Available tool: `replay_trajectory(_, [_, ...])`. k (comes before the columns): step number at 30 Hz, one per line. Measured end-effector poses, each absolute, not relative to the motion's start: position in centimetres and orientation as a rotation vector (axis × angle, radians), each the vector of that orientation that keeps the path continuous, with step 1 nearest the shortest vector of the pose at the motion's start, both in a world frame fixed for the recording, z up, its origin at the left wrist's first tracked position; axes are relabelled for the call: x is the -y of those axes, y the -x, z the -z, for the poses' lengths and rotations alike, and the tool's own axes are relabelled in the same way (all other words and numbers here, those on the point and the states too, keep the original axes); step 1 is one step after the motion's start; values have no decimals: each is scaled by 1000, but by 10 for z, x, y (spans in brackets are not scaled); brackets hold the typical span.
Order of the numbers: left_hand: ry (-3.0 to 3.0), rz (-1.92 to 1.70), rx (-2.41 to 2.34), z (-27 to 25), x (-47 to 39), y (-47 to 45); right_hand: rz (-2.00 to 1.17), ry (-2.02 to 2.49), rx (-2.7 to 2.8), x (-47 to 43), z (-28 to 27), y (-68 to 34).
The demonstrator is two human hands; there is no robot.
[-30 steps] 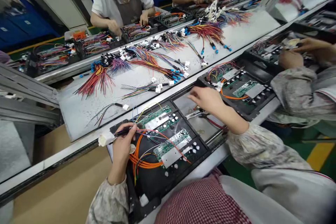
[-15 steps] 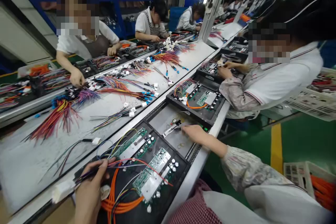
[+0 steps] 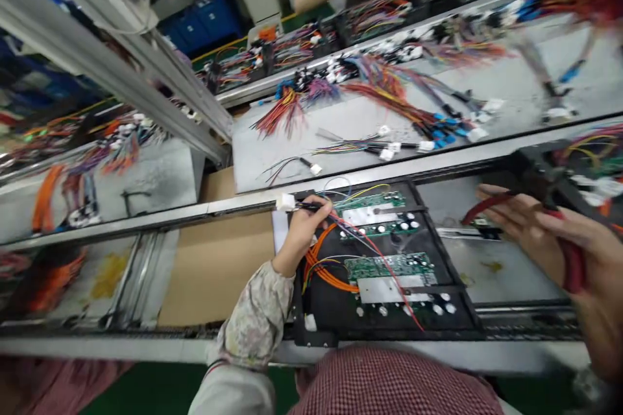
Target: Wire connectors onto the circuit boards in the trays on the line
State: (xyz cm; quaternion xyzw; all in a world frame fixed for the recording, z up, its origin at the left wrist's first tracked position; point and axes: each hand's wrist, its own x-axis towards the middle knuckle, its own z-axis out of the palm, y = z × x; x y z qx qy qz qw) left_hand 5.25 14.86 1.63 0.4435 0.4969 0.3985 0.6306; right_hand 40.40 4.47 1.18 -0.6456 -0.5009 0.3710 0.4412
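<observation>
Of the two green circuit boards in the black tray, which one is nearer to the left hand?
The upper board, at the tray's far edge beside the left hand. The lower board lies nearer the person's body.

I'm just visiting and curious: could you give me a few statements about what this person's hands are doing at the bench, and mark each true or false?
1. The left hand pinches a wire bundle that ends in a white connector. True.
2. The right hand is empty. False: it holds a red-handled tool.
3. The black tray carries two green circuit boards. True.
4. Orange wires coil on the tray below the left hand. True.
5. The tray sits on cardboard. False: the cardboard lies to its left; the tray sits on the line's metal rails.
</observation>
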Motion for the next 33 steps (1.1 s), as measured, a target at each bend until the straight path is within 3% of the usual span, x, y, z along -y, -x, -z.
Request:
replay_trajectory(4, [-963, -906, -1044, -12, -148, -51, -1060, 1451, 1525, -65, -34, -348])
replay_trajectory(10, [-931, -908, -973, -9, -147, -50, -825, 1442, 2068, -80, -31, -275])
replay_trajectory(33, [-985, -904, -951, -8, -145, -49, -1044, 1346, 2108, -98, -17, -274])
